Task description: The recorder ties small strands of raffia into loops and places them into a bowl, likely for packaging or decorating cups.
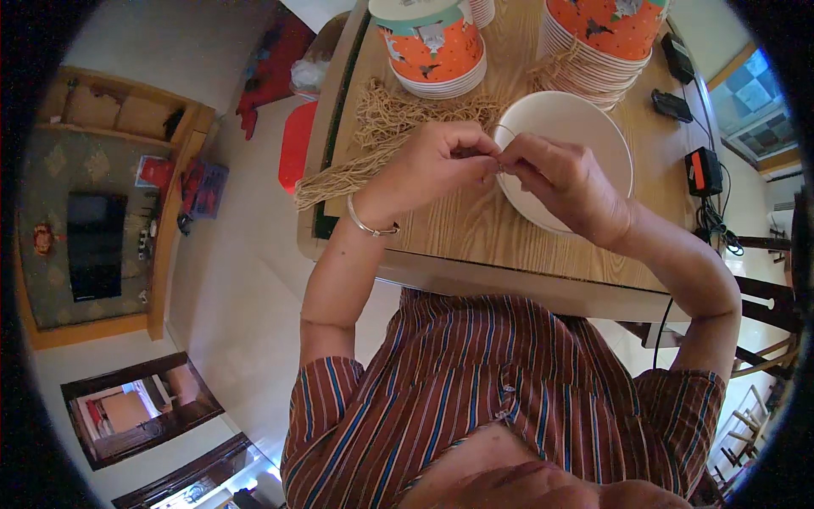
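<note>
Hands first: left hand and right hand meet fingertip to fingertip at the left rim of a white tub. Both are closed in a thumb-and-finger pinch on a thin strand, which arcs up just above the fingers; the exact spot each grips is hidden by the knuckles. Right hand overlaps the tub's open mouth; a bracelet rings the left wrist.

Tub sits open on a wood-grain table, pale interior showing. Tan cord lies in a loose tangle beyond the left hand, its long strands trailing left behind the wrist to the table edge. Second clump rests against the right stack.

Printing: left stack carries an orange band with black and grey-white figures (bat-like, some of them), plus a teal band above. Right stack shows similar orange print over many nested white rims. Any lettering is too small to make out.

Right side of table: black adapter, orange-and-black box, coiled black cable near the edge.
</note>
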A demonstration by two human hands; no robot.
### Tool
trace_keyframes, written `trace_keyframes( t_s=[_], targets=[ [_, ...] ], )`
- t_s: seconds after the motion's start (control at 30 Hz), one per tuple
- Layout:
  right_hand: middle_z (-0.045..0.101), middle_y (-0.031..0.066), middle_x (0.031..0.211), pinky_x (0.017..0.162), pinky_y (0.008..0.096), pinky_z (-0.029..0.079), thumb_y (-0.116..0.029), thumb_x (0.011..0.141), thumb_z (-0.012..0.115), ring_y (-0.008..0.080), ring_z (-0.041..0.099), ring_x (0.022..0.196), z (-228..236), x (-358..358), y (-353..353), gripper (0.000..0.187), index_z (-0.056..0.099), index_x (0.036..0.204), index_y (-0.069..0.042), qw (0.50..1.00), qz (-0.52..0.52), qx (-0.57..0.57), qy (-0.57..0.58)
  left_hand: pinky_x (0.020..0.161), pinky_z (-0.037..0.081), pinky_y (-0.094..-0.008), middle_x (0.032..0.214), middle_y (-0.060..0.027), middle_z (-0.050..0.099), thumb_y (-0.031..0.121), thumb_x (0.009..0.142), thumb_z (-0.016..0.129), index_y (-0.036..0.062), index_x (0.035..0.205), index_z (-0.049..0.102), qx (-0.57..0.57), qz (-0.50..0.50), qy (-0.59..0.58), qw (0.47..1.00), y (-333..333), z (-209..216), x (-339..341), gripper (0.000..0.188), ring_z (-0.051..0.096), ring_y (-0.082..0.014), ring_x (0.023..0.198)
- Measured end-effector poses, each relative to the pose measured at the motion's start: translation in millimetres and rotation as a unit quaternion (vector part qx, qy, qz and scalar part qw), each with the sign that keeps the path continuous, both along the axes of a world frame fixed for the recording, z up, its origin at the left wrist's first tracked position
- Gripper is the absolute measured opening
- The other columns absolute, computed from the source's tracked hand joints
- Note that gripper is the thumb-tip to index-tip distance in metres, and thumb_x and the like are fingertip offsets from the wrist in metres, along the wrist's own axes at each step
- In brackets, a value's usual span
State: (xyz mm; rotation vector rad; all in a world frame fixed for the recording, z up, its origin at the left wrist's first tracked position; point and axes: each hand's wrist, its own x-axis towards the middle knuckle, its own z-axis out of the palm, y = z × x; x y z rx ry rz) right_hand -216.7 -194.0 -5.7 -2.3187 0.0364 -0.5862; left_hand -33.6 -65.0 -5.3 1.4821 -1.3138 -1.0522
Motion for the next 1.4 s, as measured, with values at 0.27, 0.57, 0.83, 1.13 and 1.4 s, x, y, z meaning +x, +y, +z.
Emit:
trace_keyframes(
  t_s=[0.27,0.57,0.83,1.13,1.4],
  targets=[
    [0.062,0.0069,0.074,0.055,0.0267,0.05,-0.003,0.09,0.061,0.0118,0.063,0.061,-7,3,-3,0.006,0.057,0.094,0.0,0.998,-0.01,0.051,0.045,0.071,0.049,-0.0237,0.086,-0.0003,0.061,0.006,0.089,0.065,-0.0011,0.096,0.066,-0.022,-0.001,-0.039,0.999,1,0,-1,0.01,0.06,-0.0084,0.08],
    [0.063,0.0051,0.074,0.055,0.0252,0.051,-0.006,0.091,0.062,0.0104,0.063,0.061,-5,4,-2,0.009,0.056,0.094,0.0,0.995,-0.022,0.086,0.053,0.066,0.047,-0.0224,0.082,-0.0001,0.064,0.009,0.083,0.072,0.0004,0.094,0.069,-0.074,0.081,-0.038,0.993,6,-13,-17,0.013,0.058,-0.0052,0.074],
    [0.063,0.0035,0.074,0.056,0.0227,0.051,-0.006,0.092,0.061,0.0074,0.061,0.064,1,6,-3,0.007,0.057,0.093,0.0,0.951,-0.014,0.278,0.131,0.063,0.046,-0.0228,0.079,-0.0019,0.061,0.006,0.083,0.07,0.0011,0.09,0.068,-0.094,0.099,-0.104,0.985,8,-9,-22,0.008,0.056,-0.0064,0.07],
    [0.063,0.0033,0.075,0.057,0.0224,0.051,-0.008,0.093,0.059,0.007,0.059,0.064,6,8,-11,0.008,0.06,0.095,0.0,0.906,0.017,0.368,0.21,0.072,0.048,-0.0242,0.085,-0.0032,0.063,0.0,0.083,0.068,0.0001,0.09,0.066,-0.106,0.137,-0.109,0.979,11,-11,-33,0.008,0.06,-0.0095,0.081],
    [0.063,0.0035,0.076,0.058,0.0222,0.051,-0.009,0.093,0.06,0.0074,0.06,0.065,1,9,-13,0.008,0.061,0.094,-0.001,0.888,0.045,0.407,0.209,0.073,0.049,-0.0266,0.086,-0.0056,0.064,-0.002,0.082,0.067,0.0007,0.092,0.065,-0.127,0.177,-0.113,0.969,11,-12,-40,0.01,0.062,-0.012,0.081]
  ],
)
